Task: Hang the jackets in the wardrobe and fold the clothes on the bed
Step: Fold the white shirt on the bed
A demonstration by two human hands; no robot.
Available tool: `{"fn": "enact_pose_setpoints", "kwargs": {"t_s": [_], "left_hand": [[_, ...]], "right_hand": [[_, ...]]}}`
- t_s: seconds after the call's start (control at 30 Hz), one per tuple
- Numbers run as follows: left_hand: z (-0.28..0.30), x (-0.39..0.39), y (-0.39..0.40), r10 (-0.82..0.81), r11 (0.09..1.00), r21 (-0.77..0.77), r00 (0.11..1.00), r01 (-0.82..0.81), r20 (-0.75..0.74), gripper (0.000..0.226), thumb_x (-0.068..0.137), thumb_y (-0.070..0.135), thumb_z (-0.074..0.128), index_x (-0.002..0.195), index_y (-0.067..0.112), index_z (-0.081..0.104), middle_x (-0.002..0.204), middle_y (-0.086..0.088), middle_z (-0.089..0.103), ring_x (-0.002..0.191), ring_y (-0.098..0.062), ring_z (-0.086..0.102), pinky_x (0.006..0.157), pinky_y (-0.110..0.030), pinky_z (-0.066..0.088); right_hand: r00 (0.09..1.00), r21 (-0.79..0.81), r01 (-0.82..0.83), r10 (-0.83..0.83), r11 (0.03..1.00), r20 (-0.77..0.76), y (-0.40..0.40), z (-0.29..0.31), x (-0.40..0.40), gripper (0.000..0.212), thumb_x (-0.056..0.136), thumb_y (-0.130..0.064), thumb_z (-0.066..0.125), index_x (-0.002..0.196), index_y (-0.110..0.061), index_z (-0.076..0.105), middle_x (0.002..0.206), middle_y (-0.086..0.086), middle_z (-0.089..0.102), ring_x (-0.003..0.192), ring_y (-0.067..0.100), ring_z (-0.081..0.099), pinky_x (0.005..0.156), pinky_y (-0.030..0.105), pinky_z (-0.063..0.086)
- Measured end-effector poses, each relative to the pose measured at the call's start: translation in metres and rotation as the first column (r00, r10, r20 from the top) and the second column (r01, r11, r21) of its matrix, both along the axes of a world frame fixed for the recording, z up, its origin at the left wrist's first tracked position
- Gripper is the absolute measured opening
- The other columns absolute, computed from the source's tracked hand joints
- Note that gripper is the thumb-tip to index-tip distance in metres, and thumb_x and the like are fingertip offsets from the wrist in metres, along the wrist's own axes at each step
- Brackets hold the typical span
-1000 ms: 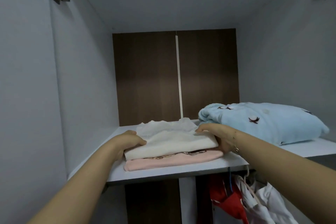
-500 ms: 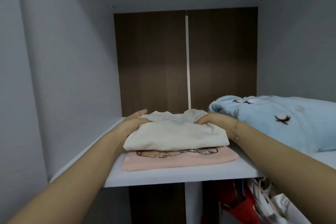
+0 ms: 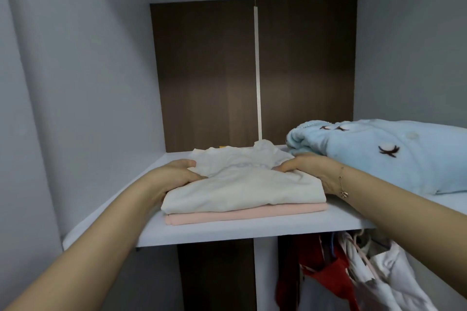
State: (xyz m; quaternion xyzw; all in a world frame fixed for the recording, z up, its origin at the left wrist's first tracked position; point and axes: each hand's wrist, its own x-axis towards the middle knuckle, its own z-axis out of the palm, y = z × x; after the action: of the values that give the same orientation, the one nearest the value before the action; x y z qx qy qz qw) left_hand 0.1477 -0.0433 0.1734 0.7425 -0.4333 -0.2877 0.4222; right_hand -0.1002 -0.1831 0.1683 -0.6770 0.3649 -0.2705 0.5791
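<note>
I see the folded cream garment (image 3: 235, 189) lying on a pink one (image 3: 237, 213) on the wardrobe shelf (image 3: 252, 231), between my hands. My left hand (image 3: 174, 175) and right hand (image 3: 307, 168) reach forward, fingers curled onto its back corners, gripping it.

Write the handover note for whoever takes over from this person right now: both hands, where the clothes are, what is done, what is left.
Left hand: on the left edge of the folded cream garment, fingers curled onto it.
Right hand: on the garment's right edge, fingers curled over the cloth.
The cream garment lies on a folded pink garment, stacked on the white wardrobe shelf. A light blue fleece garment lies on the shelf to the right.
Below the shelf, a red garment and white garments hang.
Done: the stack is on the shelf.
Left: let go; the bed is out of view, so check it for more clothes.
</note>
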Motion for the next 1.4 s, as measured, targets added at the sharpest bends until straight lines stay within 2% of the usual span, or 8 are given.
{"fn": "enact_pose_setpoints", "kwargs": {"t_s": [0.1,0.17,0.27,0.37,0.67,0.87,1.07,1.4], "left_hand": [[0.018,-0.002,0.0,0.132,0.985,-0.005,0.723,-0.175,0.678,0.066,0.093,0.042,0.059,0.15,0.029,0.03,0.157,-0.003,0.025,0.14,-0.029,0.032,0.109,-0.036,0.034],[0.034,-0.019,-0.012,0.129,0.992,-0.109,0.612,-0.07,0.78,0.057,0.098,0.047,0.045,0.151,0.029,0.03,0.159,-0.004,0.024,0.145,-0.03,0.022,0.117,-0.043,0.025],[0.026,-0.053,-0.036,-0.181,0.983,0.141,0.553,0.114,0.813,0.049,0.104,0.046,0.021,0.151,0.033,0.03,0.158,-0.003,0.03,0.145,-0.028,0.026,0.119,-0.045,0.02],[-0.012,-0.059,-0.046,-0.354,0.915,0.402,0.572,0.047,0.74,0.052,0.102,0.048,0.004,0.154,0.044,0.004,0.165,0.005,-0.001,0.152,-0.023,0.0,0.119,-0.057,-0.002],[-0.02,-0.074,0.005,-0.184,0.981,0.182,0.612,0.066,0.769,0.054,0.102,0.054,0.009,0.154,0.04,0.012,0.164,0.004,0.011,0.15,-0.027,0.013,0.12,-0.051,0.01],[-0.052,-0.15,0.063,0.002,0.964,-0.137,0.506,0.23,0.863,0.056,0.1,0.053,0.017,0.154,0.038,0.014,0.165,0.004,0.006,0.151,-0.017,-0.003,0.12,-0.05,-0.003],[-0.114,-0.241,0.098,-0.022,0.856,-0.227,0.471,0.465,0.882,0.06,0.099,0.049,0.022,0.156,0.031,0.015,0.164,-0.003,0.008,0.151,-0.02,-0.002,0.122,-0.051,0.001],[-0.182,-0.456,0.2,-0.371,0.382,-0.102,0.254,0.919,0.893,0.06,0.1,0.05,0.016,0.156,0.03,0.019,0.164,-0.003,0.009,0.152,-0.021,0.0,0.122,-0.05,0.004]], "right_hand": [[0.899,-0.623,0.086,-0.33,0.777,-0.288,0.006,0.017,-0.003,0.064,0.087,-0.025,0.068,0.143,-0.013,0.041,0.145,0.005,0.044,0.126,0.021,0.048,0.093,0.024,0.04],[0.84,-0.834,-0.083,-0.412,0.545,-0.352,0.013,0.033,0.008,0.059,0.094,-0.034,0.057,0.146,-0.015,0.039,0.155,0.004,0.031,0.141,0.024,0.03,0.111,0.031,0.029],[0.772,-0.71,-0.317,-0.263,0.629,-0.578,0.023,0.027,0.035,0.057,0.101,-0.048,0.037,0.148,-0.016,0.038,0.158,0.005,0.028,0.145,0.025,0.024,0.119,0.04,0.019],[0.659,-0.599,-0.374,-0.252,0.708,-0.709,0.026,-0.01,0.049,0.06,0.101,-0.057,0.017,0.155,-0.03,0.019,0.163,0.002,0.013,0.149,0.031,0.009,0.12,0.047,0.003],[0.658,-0.65,-0.403,-0.29,0.644,-0.695,0.058,-0.019,0.003,0.053,0.106,-0.043,0.014,0.156,-0.027,0.007,0.164,0.0,0.002,0.15,0.02,-0.001,0.119,0.035,-0.003],[0.827,-0.846,-0.014,-0.47,0.532,-0.309,0.157,-0.062,-0.082,0.059,0.1,-0.052,0.033,0.154,-0.028,0.023,0.162,-0.008,0.016,0.148,0.006,0.007,0.119,0.025,0.011],[0.597,-0.869,0.19,-0.756,0.458,-0.268,0.252,-0.114,-0.198,0.064,0.098,-0.055,0.034,0.155,-0.029,0.017,0.162,-0.01,0.01,0.149,0.007,0.006,0.115,0.021,0.009],[0.049,-0.818,0.456,-0.928,0.349,-0.369,0.461,-0.197,-0.367,0.064,0.098,-0.055,0.03,0.155,-0.032,0.012,0.162,-0.012,0.006,0.149,0.005,-0.001,0.118,0.022,0.002]]}}
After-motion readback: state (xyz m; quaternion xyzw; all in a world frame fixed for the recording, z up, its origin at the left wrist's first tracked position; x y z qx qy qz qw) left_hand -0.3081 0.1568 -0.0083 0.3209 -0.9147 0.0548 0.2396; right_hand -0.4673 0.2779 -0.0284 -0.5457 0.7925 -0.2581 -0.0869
